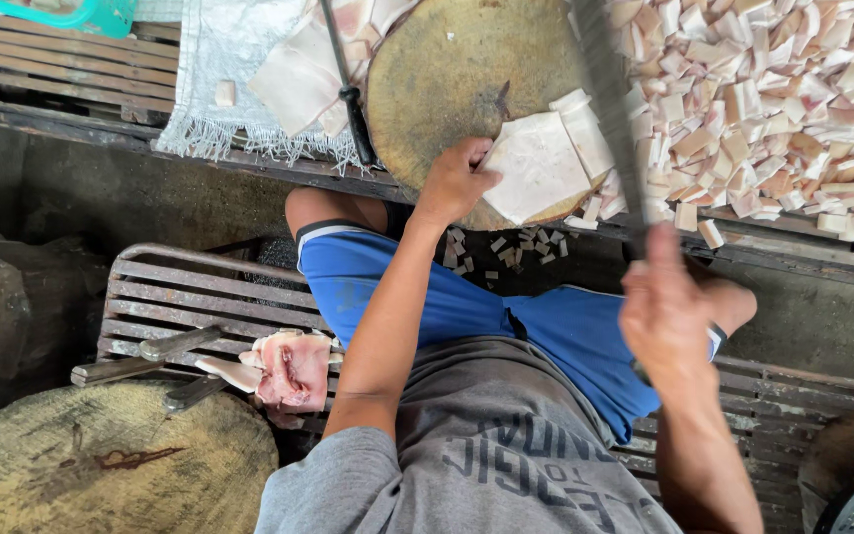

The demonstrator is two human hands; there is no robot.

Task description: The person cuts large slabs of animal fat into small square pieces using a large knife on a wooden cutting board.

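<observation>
Head view: I count two hands at one round block (pixel 447 69). Left hand (pixel 455 181) presses, fingers closed, on a stack of pale fat slabs (pixel 546 158) at the block's near edge. Right hand (pixel 666 314) is clamped on the handle of one cleaver (pixel 608 109), raised and blurred, beside the slabs. One heap of diced pieces (pixel 783 109) lies right of the block. Two knives (pixel 145 356) rest on the bench by one pink meat piece (pixel 289 371).
</observation>
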